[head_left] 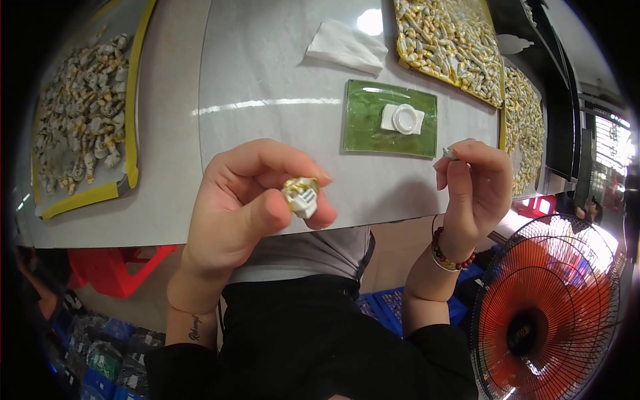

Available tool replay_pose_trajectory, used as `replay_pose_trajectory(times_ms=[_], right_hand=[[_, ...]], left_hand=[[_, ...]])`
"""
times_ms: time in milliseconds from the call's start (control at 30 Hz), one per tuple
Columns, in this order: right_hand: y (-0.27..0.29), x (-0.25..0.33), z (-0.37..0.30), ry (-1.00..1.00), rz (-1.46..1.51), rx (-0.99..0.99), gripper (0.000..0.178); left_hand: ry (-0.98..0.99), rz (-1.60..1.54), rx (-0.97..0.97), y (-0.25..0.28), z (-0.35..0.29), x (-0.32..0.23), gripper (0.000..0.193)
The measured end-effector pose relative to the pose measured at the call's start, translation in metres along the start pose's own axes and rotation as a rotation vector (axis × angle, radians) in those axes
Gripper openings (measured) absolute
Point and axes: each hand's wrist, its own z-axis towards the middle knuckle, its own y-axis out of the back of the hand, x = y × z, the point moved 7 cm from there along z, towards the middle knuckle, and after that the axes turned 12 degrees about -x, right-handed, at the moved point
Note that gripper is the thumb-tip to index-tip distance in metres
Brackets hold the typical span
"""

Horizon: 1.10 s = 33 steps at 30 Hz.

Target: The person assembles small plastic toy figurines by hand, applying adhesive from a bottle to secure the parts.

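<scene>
My left hand is closed round a small white piece with yellow, gold-like edges, gripped between thumb and fingers above the table's front edge. On the side facing up, the piece shows a ridged grey-and-white patch. To the right, my right hand pinches a tiny pale grey bit between thumb and fingertips; its kind is too small to make out. Just beyond, a green glassy slab lies on the table, bearing a small round white dish on a folded white pad.
A folded white cloth lies behind the slab. Yellow-edged trays of many small white-and-yellow pieces stand at the left, back right and far right. A caged orange fan is at lower right, a red stool at lower left.
</scene>
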Motion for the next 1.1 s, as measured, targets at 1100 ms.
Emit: replay_pose_trajectory(times_ms=[1100], right_hand=[[-0.013,-0.011,0.020,0.167,-0.538,0.087,0.013]], left_hand=[[0.086,0.024,-0.066,-0.005,0.002,0.000,0.049]])
